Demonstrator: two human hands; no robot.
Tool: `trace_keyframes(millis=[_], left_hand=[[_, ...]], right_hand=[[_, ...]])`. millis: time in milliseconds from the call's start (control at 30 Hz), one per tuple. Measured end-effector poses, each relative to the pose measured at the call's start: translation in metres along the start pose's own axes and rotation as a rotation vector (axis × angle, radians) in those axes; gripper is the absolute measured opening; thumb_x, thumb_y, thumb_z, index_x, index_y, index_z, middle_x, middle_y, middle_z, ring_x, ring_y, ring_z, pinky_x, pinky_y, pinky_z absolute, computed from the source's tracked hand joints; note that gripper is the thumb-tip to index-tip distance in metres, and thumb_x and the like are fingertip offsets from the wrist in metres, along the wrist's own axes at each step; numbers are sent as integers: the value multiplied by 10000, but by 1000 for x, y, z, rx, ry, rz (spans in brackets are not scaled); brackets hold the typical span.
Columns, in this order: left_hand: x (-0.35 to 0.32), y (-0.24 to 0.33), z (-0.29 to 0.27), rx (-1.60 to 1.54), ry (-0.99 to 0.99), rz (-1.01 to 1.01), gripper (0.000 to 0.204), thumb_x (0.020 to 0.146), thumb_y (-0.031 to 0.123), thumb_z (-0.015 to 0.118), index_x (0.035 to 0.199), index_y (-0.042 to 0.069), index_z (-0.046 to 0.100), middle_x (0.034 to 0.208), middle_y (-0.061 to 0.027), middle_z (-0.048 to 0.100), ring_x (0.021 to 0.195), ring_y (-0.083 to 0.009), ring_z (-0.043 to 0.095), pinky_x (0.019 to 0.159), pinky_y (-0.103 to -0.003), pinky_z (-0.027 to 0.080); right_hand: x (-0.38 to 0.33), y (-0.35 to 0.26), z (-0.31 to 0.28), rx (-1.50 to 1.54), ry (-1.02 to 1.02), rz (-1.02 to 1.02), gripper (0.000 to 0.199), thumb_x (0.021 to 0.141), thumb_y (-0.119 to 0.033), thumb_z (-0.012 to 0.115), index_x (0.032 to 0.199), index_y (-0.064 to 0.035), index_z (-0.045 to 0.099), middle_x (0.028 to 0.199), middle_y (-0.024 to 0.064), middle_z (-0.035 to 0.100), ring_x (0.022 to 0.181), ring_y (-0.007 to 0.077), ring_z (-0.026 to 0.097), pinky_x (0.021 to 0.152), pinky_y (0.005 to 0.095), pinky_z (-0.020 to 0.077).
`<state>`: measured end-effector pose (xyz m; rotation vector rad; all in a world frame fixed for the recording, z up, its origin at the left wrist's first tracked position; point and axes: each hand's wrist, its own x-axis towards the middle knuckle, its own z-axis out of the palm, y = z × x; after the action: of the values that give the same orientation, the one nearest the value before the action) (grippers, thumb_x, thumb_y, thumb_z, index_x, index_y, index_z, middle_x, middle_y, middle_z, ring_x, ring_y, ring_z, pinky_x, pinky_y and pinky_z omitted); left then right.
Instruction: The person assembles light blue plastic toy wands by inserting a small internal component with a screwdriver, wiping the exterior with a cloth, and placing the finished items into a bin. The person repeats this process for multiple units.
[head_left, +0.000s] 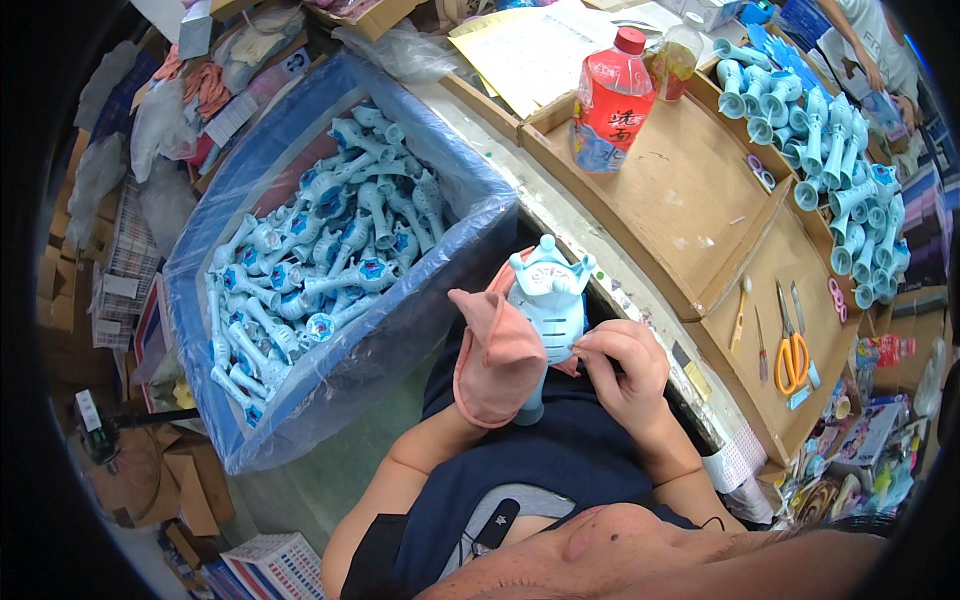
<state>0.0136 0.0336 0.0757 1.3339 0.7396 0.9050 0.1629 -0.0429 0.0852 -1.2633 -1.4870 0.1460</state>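
Lined bin [345,398] holds heaped light-blue parts [300,270]. Pink cloth [490,325] hides your left hand [500,370] — can't tell its grip; right hand [632,370] — fingertips pressed together at the light-blue toy [552,318].

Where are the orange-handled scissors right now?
The scissors lie in the cardboard tray at the right of the head view, just right of the thin tool.

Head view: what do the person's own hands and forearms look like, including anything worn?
The left hand is covered by loose pink fabric, seemingly a glove or mitt, with a seamed edge. The right hand is ungloved, with no ring or watch discernible. Both forearms are bare; a dark sleeve shows higher up on the left.
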Motion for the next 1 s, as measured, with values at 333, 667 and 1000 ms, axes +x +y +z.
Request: trace_keyframes(millis=[333,667,1000], left_hand=[[-1,-17,-5,206,-129,-80,590,864,161,722,1339,20,403,1148,-74,548,991,-149,568,869,-301,517],[13,-26,-11,-798,-358,-385,391,944,311,616,1142,-8,506,845,-139,633,705,-249,664,657,-385,590],[7,-17,41,83,-338,-592,114,888,141,636,897,42,581,580,-42,538,451,-176,602,383,-297,442]], right_hand=[[-2,1,0,-137,-72,12,202,730,47,725,887,-52,644,822,81,632,714,257,629,609,334,517],[-33,18,-10,525,145,409,205,1008,-93,468,841,-15,556,834,122,596,743,194,572,742,300,476],[24,63,6,806,203,801,701,871,-203,756,1417,6,370,1093,117,608,972,160,610,842,308,517]])
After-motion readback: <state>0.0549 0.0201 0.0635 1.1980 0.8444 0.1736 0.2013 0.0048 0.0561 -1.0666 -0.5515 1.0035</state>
